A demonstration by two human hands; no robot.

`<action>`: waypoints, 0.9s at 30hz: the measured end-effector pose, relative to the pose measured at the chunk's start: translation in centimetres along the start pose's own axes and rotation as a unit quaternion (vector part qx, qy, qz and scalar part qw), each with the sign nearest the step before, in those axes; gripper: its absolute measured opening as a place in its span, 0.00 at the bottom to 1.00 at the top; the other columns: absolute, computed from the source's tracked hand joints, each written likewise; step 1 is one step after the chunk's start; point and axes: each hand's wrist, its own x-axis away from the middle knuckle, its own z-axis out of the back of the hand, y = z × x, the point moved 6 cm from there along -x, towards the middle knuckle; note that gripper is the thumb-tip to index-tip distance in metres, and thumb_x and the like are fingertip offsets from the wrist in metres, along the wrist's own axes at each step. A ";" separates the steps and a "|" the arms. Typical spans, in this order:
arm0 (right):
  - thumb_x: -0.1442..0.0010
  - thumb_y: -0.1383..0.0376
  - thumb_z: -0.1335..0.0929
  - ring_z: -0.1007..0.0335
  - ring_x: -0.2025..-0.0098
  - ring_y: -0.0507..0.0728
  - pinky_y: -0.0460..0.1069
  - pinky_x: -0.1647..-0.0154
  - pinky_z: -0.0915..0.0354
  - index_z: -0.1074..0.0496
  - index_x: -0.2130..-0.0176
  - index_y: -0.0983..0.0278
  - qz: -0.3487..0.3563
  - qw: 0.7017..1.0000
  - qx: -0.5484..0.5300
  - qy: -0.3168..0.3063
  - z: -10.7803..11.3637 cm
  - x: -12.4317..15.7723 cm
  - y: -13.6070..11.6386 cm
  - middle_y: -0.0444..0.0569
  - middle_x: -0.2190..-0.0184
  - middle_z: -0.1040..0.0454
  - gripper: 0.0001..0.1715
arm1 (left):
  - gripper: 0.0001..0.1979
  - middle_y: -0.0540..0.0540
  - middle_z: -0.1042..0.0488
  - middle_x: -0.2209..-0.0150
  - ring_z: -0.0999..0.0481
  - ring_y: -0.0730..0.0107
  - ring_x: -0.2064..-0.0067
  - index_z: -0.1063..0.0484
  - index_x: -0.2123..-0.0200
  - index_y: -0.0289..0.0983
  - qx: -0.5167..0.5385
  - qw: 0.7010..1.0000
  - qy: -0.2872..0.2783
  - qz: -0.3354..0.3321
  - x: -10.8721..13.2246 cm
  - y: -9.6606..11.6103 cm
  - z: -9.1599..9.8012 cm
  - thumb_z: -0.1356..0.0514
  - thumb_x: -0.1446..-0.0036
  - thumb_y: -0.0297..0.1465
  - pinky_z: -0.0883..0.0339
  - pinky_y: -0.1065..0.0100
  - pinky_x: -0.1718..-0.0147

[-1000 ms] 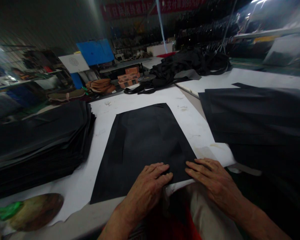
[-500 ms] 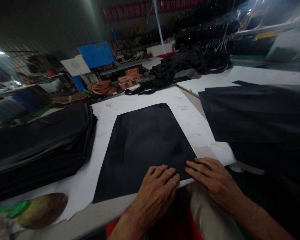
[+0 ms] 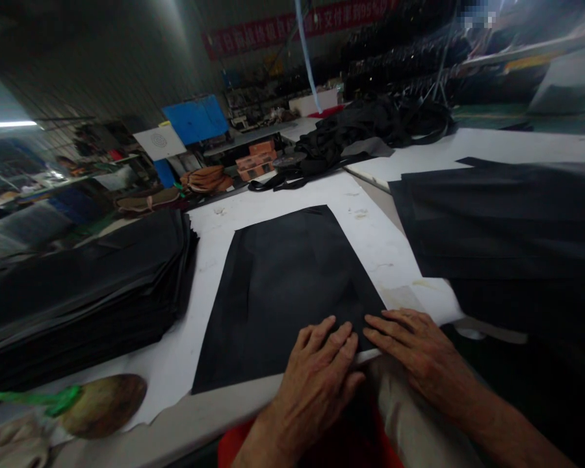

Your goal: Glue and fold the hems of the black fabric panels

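Note:
A flat black sheet [image 3: 287, 286], fabric or leather-like, lies on the white-covered table [image 3: 205, 260] in front of me. Its near right corner is under my fingers. My left hand [image 3: 316, 370] rests on the near edge with fingers stretched out and the thumb apart. Just to the right, my right hand [image 3: 414, 344] lies flat on the same corner, fingers extended, a small gap from the left. Neither hand grasps anything. A faint fold or seam line runs along the sheet's left side.
At left sits a thick stack of black sheets [image 3: 88, 286]. More black sheets [image 3: 507, 221] overhang the table at right. A rounded brown object with a green tie [image 3: 107, 403] lies near left. Behind are tangled black straps [image 3: 370, 130], orange boxes [image 3: 256, 162] and a brown bundle [image 3: 207, 179].
My left hand has shifted slightly right along the near edge, its thumb now showing. The right hand stays on the corner. The whole view has moved a little.

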 end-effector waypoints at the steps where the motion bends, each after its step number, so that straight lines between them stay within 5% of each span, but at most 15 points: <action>1: 0.46 0.79 0.42 0.38 0.49 0.59 0.56 0.49 0.43 0.31 0.49 0.59 0.005 1.000 0.003 -0.008 -0.1 0.0 0.0 0.42 0.48 0.30 0.30 | 0.19 0.50 0.35 0.42 0.39 0.58 0.42 0.39 0.44 0.41 -0.005 1.000 -0.011 -0.001 0.0 -0.1 -0.4 0.49 0.37 0.37 0.42 0.55 0.49; 11: 0.48 0.80 0.42 0.36 0.51 0.56 0.54 0.53 0.40 0.30 0.51 0.58 0.011 1.000 0.009 0.021 0.5 -0.4 -0.2 0.41 0.51 0.27 0.31 | 0.11 0.50 0.27 0.50 0.36 0.59 0.45 0.31 0.54 0.42 0.001 1.000 0.011 0.016 1.3 -0.7 1.6 0.49 0.37 0.34 0.42 0.55 0.50; 16: 0.49 0.80 0.43 0.35 0.51 0.57 0.55 0.52 0.40 0.29 0.52 0.57 0.003 0.999 0.011 0.048 -0.2 0.0 -0.2 0.41 0.52 0.27 0.31 | 0.16 0.51 0.30 0.47 0.37 0.60 0.45 0.37 0.47 0.44 0.024 0.999 0.005 0.030 0.3 -0.3 0.4 0.46 0.39 0.37 0.43 0.57 0.49; 23: 0.52 0.79 0.42 0.32 0.52 0.57 0.53 0.55 0.34 0.32 0.49 0.57 0.080 0.994 0.058 -0.041 -1.3 0.2 0.6 0.44 0.49 0.29 0.35 | 0.09 0.54 0.27 0.57 0.35 0.66 0.51 0.32 0.57 0.44 0.043 0.998 0.041 0.015 -0.5 -1.2 -0.5 0.45 0.40 0.36 0.46 0.62 0.50; 27: 0.52 0.76 0.40 0.28 0.56 0.56 0.51 0.60 0.29 0.28 0.54 0.57 0.103 0.987 0.124 0.008 -0.2 0.7 2.2 0.43 0.54 0.25 0.29 | 0.09 0.52 0.26 0.58 0.35 0.66 0.51 0.31 0.60 0.42 0.039 0.998 0.040 0.013 -0.5 -1.3 -1.1 0.46 0.40 0.38 0.47 0.62 0.51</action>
